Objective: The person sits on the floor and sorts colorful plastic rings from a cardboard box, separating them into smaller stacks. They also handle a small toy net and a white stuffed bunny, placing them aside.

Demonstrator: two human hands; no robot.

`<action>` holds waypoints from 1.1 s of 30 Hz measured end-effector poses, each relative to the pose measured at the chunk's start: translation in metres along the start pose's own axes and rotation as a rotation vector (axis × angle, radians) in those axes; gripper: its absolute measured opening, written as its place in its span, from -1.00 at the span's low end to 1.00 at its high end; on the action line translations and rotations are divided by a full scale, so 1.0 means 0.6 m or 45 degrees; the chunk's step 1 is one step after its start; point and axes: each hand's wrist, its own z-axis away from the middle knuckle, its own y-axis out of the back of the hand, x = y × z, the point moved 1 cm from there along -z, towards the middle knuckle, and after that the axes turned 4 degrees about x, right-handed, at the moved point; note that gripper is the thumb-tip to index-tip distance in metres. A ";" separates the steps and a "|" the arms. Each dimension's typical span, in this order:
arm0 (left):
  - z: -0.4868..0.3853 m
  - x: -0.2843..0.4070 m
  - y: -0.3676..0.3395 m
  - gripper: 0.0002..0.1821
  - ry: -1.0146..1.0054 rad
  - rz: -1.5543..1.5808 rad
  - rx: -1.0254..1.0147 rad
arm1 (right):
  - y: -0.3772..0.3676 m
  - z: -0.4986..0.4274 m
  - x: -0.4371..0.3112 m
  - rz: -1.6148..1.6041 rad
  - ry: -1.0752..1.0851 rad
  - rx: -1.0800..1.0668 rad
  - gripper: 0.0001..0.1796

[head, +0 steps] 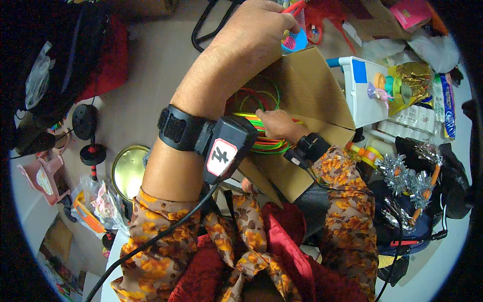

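Note:
An open cardboard box (313,90) stands before me with its flaps spread. Inside it lies a stack of thin coloured rings (269,146) in green, yellow, orange and red, with some looser rings behind. My right hand (281,124) rests on the stack, its fingers gripping the rings' edge. My left hand (264,22) reaches over the box to its far side and holds the red rim of a mesh net (299,17). A blue round part (296,40) and small coloured pieces show at the net's lower end. The left forearm hides part of the box.
A white plastic container (368,90) stands right of the box, near wrapped rolls (413,119) and tinsel decorations (405,177). On the left are a round gold lid (130,171), a pink plastic item (45,177) and bagged goods (100,204). A black cable trails from the left wrist device.

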 end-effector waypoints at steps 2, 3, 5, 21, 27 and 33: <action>-0.006 -0.002 0.002 -0.80 0.010 -0.013 0.006 | 0.004 0.002 -0.006 -0.001 -0.006 0.015 -0.60; -0.009 -0.002 0.003 -0.80 0.002 -0.033 0.024 | 0.011 0.007 -0.009 0.001 0.022 0.061 -0.61; -0.008 -0.002 0.011 -0.80 -0.018 -0.028 0.024 | 0.036 0.024 -0.017 -0.018 0.001 0.208 -0.61; -0.030 -0.027 0.027 -0.85 -0.074 0.444 -0.293 | 0.195 0.442 0.087 -1.513 -0.928 1.208 -0.45; -0.047 -0.038 0.032 -0.79 -0.169 -0.032 -0.116 | 0.082 0.612 0.104 -1.917 -0.730 1.683 -0.54; -0.046 -0.038 0.009 -0.78 -0.207 -0.280 0.057 | -0.147 0.722 0.103 -2.360 -0.944 2.304 -0.52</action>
